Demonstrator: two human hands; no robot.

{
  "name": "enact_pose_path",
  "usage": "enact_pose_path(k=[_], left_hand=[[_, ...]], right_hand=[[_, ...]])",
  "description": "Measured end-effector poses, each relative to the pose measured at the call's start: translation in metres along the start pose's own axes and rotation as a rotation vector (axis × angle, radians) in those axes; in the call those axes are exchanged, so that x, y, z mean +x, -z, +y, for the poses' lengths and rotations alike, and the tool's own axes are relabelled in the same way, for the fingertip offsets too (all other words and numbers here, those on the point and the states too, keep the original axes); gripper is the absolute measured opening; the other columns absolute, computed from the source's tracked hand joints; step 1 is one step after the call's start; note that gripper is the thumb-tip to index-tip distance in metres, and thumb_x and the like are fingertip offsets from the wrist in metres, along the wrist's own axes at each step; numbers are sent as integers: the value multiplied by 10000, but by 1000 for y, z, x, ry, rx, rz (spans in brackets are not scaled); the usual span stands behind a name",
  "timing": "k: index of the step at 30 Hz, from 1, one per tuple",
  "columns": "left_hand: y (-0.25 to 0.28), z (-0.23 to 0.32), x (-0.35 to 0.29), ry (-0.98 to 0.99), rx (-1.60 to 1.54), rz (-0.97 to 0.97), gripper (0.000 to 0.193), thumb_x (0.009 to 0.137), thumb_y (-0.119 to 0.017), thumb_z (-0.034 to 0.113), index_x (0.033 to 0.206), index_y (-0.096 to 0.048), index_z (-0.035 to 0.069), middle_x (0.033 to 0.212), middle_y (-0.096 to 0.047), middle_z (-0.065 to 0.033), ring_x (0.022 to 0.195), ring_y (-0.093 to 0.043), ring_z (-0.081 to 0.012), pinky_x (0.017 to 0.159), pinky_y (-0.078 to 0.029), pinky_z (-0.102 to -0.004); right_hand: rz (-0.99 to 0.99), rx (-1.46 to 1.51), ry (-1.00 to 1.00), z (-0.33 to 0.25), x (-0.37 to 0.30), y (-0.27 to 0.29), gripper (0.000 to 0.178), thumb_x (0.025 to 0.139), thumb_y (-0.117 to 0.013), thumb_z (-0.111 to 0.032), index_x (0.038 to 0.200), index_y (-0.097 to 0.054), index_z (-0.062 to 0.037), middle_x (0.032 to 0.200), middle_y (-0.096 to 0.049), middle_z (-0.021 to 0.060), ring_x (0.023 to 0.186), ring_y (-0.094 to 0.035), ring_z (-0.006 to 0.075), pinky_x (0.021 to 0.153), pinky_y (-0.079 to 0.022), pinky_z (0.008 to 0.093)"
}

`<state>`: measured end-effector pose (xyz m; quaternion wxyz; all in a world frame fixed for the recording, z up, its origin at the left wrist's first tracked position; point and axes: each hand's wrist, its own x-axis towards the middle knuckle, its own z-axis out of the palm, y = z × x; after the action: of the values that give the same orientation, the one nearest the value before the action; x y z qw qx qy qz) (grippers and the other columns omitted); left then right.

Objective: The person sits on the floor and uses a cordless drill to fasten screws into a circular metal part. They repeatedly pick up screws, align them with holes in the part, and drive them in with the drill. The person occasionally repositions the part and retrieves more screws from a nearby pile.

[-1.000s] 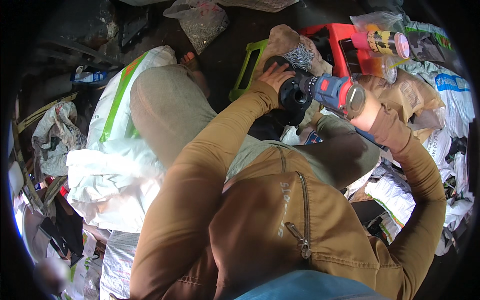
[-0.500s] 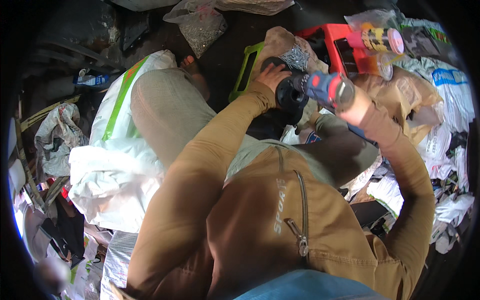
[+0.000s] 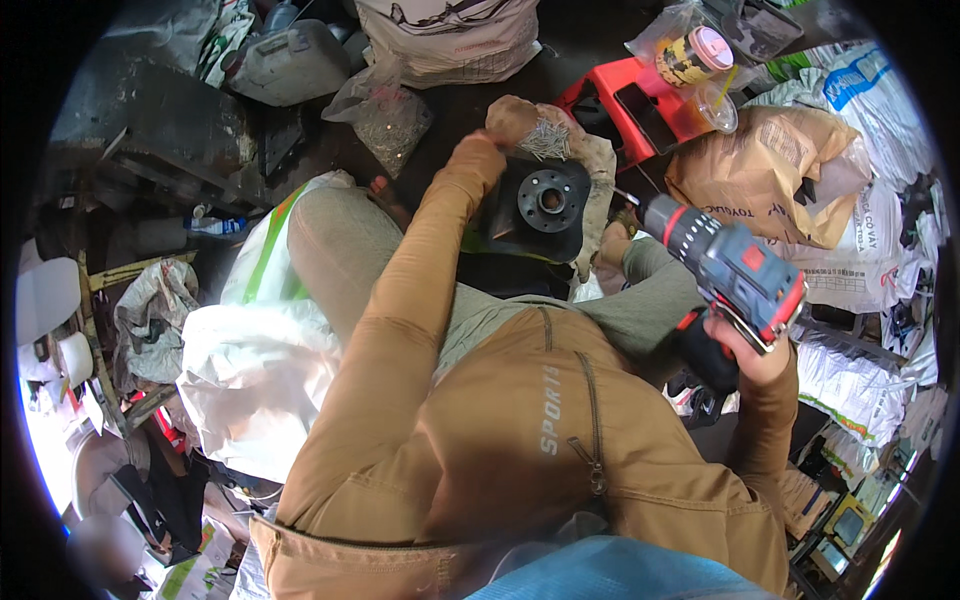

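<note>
My right hand [image 3: 752, 352] is wrapped round the handle of a blue, black and red cordless drill [image 3: 735, 262]. The drill's long thin bit points up and left, apart from the other parts. A black squarish part with a round flange [image 3: 570, 216] lies face up in front of my lap; the flange has a centre hole and a ring of smaller holes. My left hand [image 3: 487, 146] is at the far left corner of that part, close to the heap of silver screws [image 3: 546, 142] on a beige cloth [image 3: 602, 165]. Its fingers are mostly hidden and blurred.
A red stool [image 3: 603, 85] at the far right carries a phone [image 3: 645, 118] and drink cups [image 3: 695, 58]. Beyond my left hand is a clear bag of small metal pieces [image 3: 388, 130]. Brown paper sacks [image 3: 765, 170] lie right, a white sack [image 3: 245, 365] left, a grey jerrycan [image 3: 290, 65] far left.
The drill has come away from the black part and swung down to the right. My left hand has let go of the part and moved left; the part now lies flat, flange up.
</note>
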<state>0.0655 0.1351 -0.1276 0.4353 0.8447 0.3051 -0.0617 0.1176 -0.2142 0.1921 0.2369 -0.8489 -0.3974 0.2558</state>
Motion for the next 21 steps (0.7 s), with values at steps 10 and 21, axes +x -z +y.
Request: enact_pose_path(k=[10,21], left_hand=[[-44,8,46,-218,373,231,257,815,-652,351,990,-723,177,1081,-640,-97,1108,-537,-270,945,-433,-397],[-62,5,52,-226,356,323,342,847,-619,368,1067,-674,112,1194,-593,-109,1156,-507,-311,1004,-388,-395]], right_hand=[[81,251,-260,13,-52,-20,187,728,-697,-78,900,-649,-23,817,-642,77,765,-619,214,695,-482,332],[142,249,-261,21,-55,-31,222,712,-721,-79,915,-655,-20,822,-660,83,749,-634,224,696,-496,341]])
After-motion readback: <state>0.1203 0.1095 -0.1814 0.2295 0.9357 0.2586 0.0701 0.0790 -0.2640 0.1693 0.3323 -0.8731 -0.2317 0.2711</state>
